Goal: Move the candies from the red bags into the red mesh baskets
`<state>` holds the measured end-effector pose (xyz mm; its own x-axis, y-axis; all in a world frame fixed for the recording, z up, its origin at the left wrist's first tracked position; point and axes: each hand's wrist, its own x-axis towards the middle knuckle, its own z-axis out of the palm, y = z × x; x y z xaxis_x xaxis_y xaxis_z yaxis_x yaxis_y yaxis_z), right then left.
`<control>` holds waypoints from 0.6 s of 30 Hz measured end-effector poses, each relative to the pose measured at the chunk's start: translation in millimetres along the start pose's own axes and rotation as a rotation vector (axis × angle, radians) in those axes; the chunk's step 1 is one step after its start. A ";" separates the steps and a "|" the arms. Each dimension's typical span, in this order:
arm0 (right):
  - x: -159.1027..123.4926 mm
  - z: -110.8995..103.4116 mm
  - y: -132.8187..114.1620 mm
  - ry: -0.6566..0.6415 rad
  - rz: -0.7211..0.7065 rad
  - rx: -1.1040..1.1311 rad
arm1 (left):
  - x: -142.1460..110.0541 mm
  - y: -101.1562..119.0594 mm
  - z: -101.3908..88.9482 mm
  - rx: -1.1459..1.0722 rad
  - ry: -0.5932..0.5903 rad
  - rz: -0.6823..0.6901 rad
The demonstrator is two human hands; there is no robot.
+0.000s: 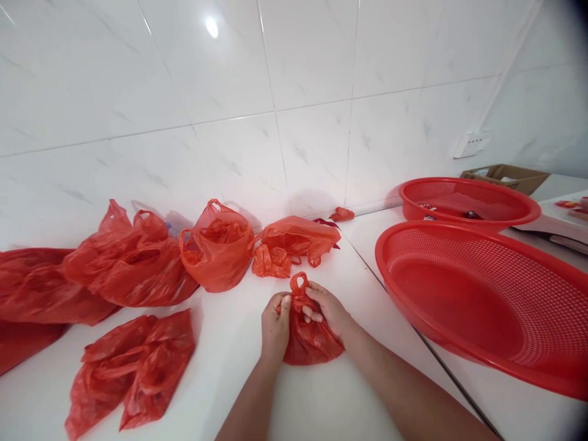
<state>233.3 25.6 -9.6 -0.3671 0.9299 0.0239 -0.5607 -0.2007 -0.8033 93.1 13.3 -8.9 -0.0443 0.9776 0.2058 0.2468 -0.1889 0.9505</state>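
Note:
A small red plastic bag (pixel 312 343) rests on the white table in front of me, its top gathered and a handle loop standing up. My left hand (pixel 276 318) pinches the bag's gathered neck from the left, thumb uppermost. On the other side my right hand (pixel 328 309) grips the bag near the loop, with its fingers curled in front of the plastic. Whatever the bag contains is hidden. Just behind it lies a crumpled red bag (pixel 294 236), touching neither hand.
More red plastic bags (pixel 218 251) stand along the tiled wall on the left. A flattened red bag (pixel 138 367) lies at front left. On the right are a large red perforated basket (pixel 454 300), a second red basket (pixel 468 184) and a cardboard box (pixel 519 177).

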 end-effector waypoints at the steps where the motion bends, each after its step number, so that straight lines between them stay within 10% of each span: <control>1: -0.1 -1.4 -0.2 -0.010 0.015 0.022 | 0.2 -1.4 0.4 -0.025 -0.033 -0.034; 11: 1.4 -16.4 -4.7 -0.047 -0.005 -0.085 | 5.0 -2.8 -2.5 -0.180 -0.224 -0.022; 18: -2.9 -15.9 -19.6 -0.061 0.028 -0.372 | 3.3 -1.6 -3.6 -0.307 -0.107 -0.189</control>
<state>257.2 31.7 -3.3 -0.4279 0.9035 0.0253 -0.2462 -0.0896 -0.9651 89.1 16.5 -8.9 0.0444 0.9990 0.0098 -0.0581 -0.0072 0.9983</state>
